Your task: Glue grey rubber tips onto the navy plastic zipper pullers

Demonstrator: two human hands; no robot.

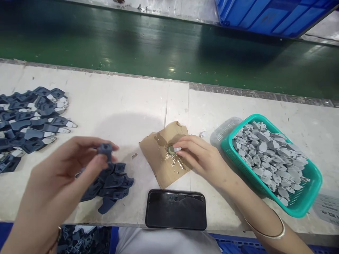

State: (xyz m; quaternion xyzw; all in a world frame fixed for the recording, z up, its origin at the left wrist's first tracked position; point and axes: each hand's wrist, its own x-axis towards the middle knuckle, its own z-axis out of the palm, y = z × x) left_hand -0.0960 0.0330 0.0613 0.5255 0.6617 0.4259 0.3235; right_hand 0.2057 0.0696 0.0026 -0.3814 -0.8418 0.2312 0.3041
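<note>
Between thumb and fingers, my left hand (pixel 60 176) grips a dark blue plastic part (pixel 105 150) with a square opening in its end. Below that hand lies a loose pile of similar dark blue plastic parts (pixel 113 183). My right hand (pixel 202 155) pinches a small light grey plastic piece (pixel 177 149). It is held right over a small round cap-like disc (pixel 171 150) on a sheet of brown paper (pixel 159 169). Wet, shiny spots of a clear liquid surround the disc. Whether the grey piece touches the disc, I cannot tell.
A green basket (pixel 315 176) full of light grey pieces stands at the right. Dark blue parts with grey tips (pixel 34 120) lie in rows at the left. A phone (pixel 176 210) rests at the front edge. Behind are a green conveyor belt (pixel 119 42) and a blue crate (pixel 275 17).
</note>
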